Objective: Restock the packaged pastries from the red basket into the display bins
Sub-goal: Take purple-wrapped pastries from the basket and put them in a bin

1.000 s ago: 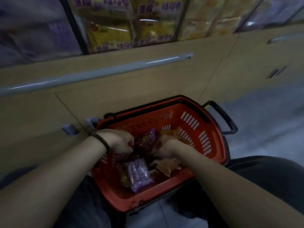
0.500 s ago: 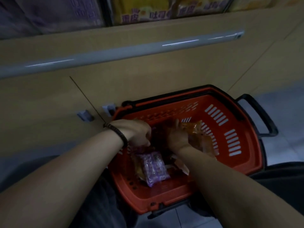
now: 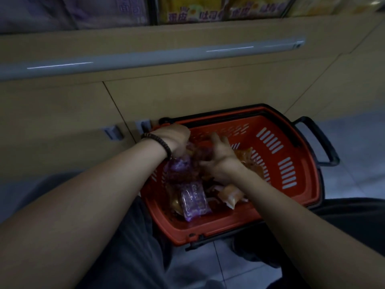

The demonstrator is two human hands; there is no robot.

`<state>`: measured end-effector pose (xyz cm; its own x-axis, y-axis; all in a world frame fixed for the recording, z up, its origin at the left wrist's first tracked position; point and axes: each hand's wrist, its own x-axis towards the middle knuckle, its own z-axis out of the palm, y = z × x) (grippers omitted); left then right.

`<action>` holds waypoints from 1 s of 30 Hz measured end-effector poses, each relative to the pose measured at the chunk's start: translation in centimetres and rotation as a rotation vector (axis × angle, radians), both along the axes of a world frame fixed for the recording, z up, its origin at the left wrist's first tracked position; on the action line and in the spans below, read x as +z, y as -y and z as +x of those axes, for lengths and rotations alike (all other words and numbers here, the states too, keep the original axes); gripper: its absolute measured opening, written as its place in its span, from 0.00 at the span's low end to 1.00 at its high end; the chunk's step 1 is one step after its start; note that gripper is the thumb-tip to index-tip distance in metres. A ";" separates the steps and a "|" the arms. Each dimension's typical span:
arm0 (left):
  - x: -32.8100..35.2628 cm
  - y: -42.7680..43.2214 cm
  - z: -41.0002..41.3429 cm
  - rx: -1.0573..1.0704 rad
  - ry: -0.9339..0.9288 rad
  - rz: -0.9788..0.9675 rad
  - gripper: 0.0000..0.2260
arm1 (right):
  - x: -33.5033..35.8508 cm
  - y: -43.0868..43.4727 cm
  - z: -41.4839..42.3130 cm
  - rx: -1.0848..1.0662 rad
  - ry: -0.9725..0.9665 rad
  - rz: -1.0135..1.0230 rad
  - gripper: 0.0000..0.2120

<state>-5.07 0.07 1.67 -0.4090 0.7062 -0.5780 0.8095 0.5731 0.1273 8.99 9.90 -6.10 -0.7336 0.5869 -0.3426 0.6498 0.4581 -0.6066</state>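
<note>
**Hands deep in the basket, nothing lifted out yet**

The step in hand looks like the pick-up: both hands are down inside the red basket point(image 3: 308, 184), which stands on the floor against the beige cabinet front point(image 3: 208, 94), and no packet is above its rim; the display bins point(image 3: 198, 11), with yellow wrappers showing, sit at the top edge of the view, well apart from the hands; the left hand point(image 3: 177, 138), a dark bead bracelet point(image 3: 158, 144) on its wrist, is bent over the far left corner of the basket with knuckles up; its fingers point down into the heap and are blurred, so I cannot tell whether they pinch anything; a purple packet point(image 3: 179, 164) lies just under them, touching or nearly so; the right hand point(image 3: 220, 161) reaches in beside it with fingers spread and fairly straight, thumb stretched toward the left hand, resting on a dark packet point(image 3: 200, 153) between the two hands rather than closed round it; an orange packet point(image 3: 250, 163) lies just right of that hand, against the slotted wall; nearer the person, untouched, a second purple packet point(image 3: 193, 202) and a pale tan packet point(image 3: 230, 197) lie side by side on the basket floor; the next move, as I judge it, calls for the fingers to close on a bundle of slippery wrappers, firm enough to hold yet not to crush, then a long lift up to the bins
</note>
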 end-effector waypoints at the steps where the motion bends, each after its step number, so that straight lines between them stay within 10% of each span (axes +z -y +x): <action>1: -0.2 0.3 -0.4 0.023 -0.037 0.000 0.07 | -1.3 0.4 0.7 -0.084 -0.006 0.030 0.36; 7: -0.4 1.6 -2.1 0.092 -0.114 -0.017 0.14 | -6.5 3.8 2.0 0.027 0.527 -0.140 0.26; 13: -0.1 1.9 -2.7 0.153 -0.059 0.006 0.14 | -7.7 6.1 1.1 0.067 0.614 -0.144 0.39; 25: 0.5 2.3 -2.6 0.175 -0.034 0.026 0.11 | -4.2 3.2 3.2 -0.288 0.026 -0.397 0.17; 30: 1.3 2.3 -1.6 0.340 0.264 0.135 0.24 | 1.5 3.3 5.4 -0.422 -0.327 -0.075 0.15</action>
<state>-6.63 -2.22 2.98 -0.4816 0.6330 -0.6061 0.5074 0.7653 0.3961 14.39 6.64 -4.59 -0.5150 0.8364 -0.1879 0.5395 0.1458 -0.8293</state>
